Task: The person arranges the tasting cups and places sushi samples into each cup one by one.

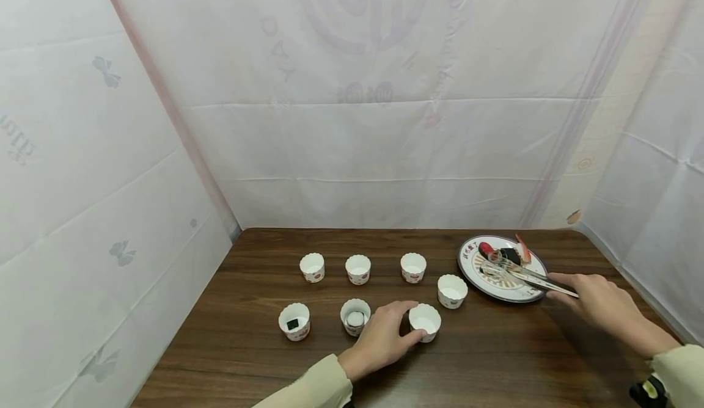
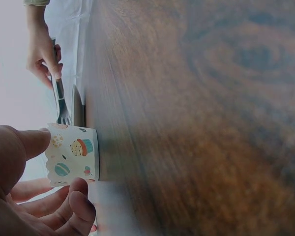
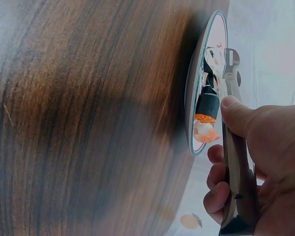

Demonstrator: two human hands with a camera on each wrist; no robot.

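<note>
My left hand (image 1: 385, 335) holds a white paper baking cup (image 1: 425, 321) at the front, its thumb on the rim and its fingers around the other side. In the left wrist view the cup (image 2: 73, 155) shows cupcake prints. The right hand (image 1: 596, 301) grips metal tongs (image 1: 536, 278), whose ends are over a round plate (image 1: 470, 276) at the right. On that plate lie toy-like sushi pieces: a red-topped one (image 1: 485, 249), a dark one (image 1: 511, 255) and a red-and-white one (image 1: 524, 250). The right wrist view shows a black-wrapped roll (image 3: 207, 105) with orange topping.
Several more baking cups stand on the brown wooden table (image 1: 247, 298). The front left cup (image 1: 299, 335) contains a small dark piece, and the cup (image 1: 348, 327) beside my left hand a whitish round one. White cloth (image 1: 352, 151) hangs behind and along both sides.
</note>
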